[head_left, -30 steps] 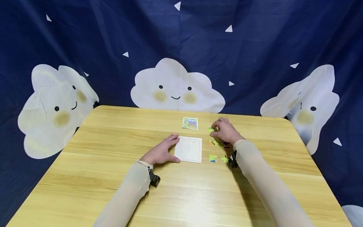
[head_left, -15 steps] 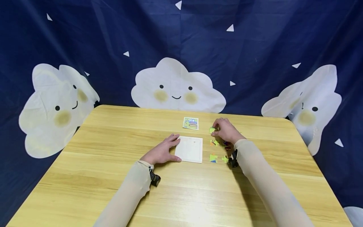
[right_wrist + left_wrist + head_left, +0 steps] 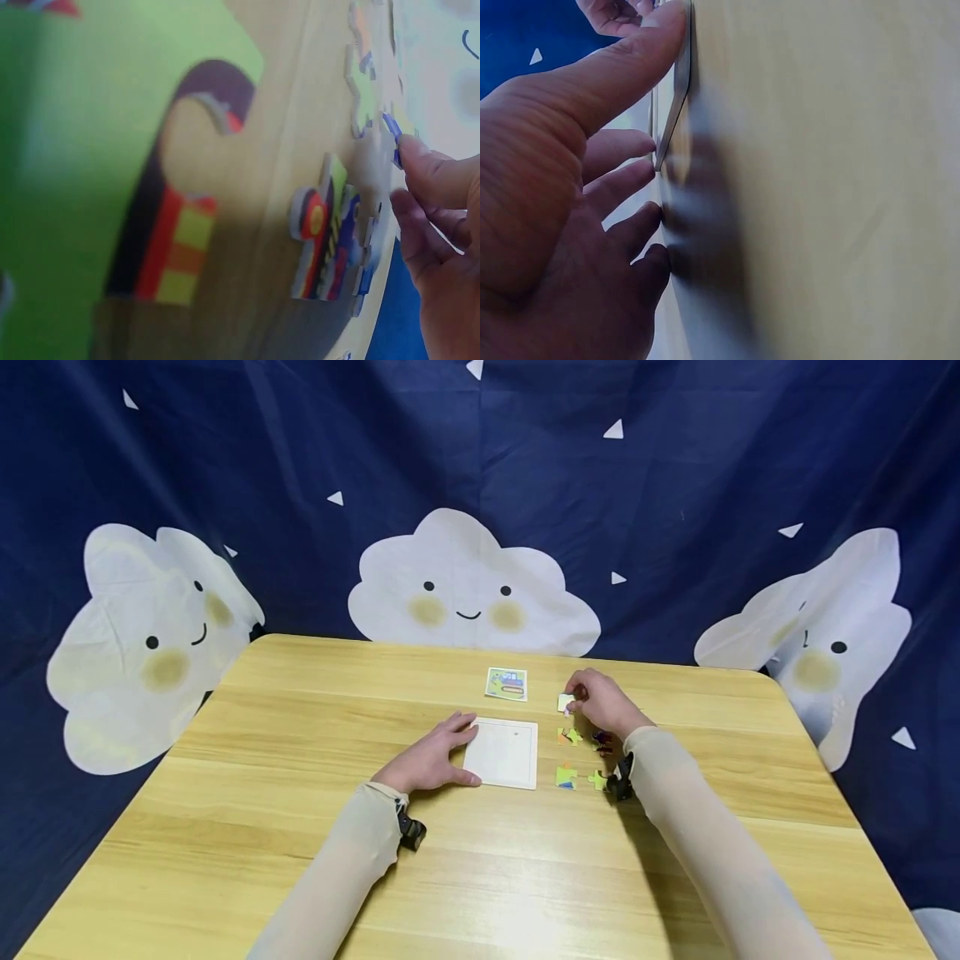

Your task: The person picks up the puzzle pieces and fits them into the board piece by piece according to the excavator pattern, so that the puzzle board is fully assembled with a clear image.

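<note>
My left grip (image 3: 430,762) lies spread, closed on nothing, its thumb and fingers at the left edge of the white tray (image 3: 498,753); light pressure there should stop it sliding on the worktop (image 3: 457,885). Right of the tray lie loose pieces (image 3: 566,777). Beyond them, my right grip (image 3: 604,703) pinches a puzzle piece (image 3: 565,702) near its edge; lifting clear of its neighbours seems wise. Half a second ago that spot showed green; now it looks pale, perhaps turned over.
</note>
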